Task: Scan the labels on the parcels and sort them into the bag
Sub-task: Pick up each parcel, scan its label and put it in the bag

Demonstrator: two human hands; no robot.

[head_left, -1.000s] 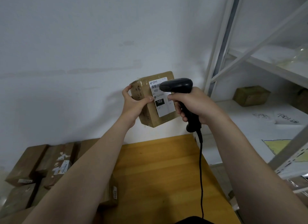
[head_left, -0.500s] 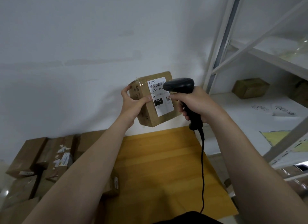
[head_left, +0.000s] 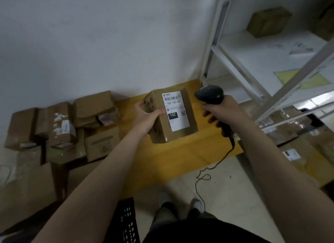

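Note:
My left hand grips a brown cardboard parcel by its left side, above the yellow table. Its white label faces up and reads 102-102-C01. My right hand holds a black corded barcode scanner by the handle, just right of the parcel and apart from it. The scanner's head points left, toward the label. Its black cable hangs down to the floor.
Several brown parcels lie piled on the left against the white wall. The yellow table stands in front of me. A white metal shelf rack with boxes is on the right. A black perforated crate sits at my feet.
The view has tilted down, so the floor and my feet now show. The parcel and scanner have come down in front of the table, and the scanner has moved right, off the label.

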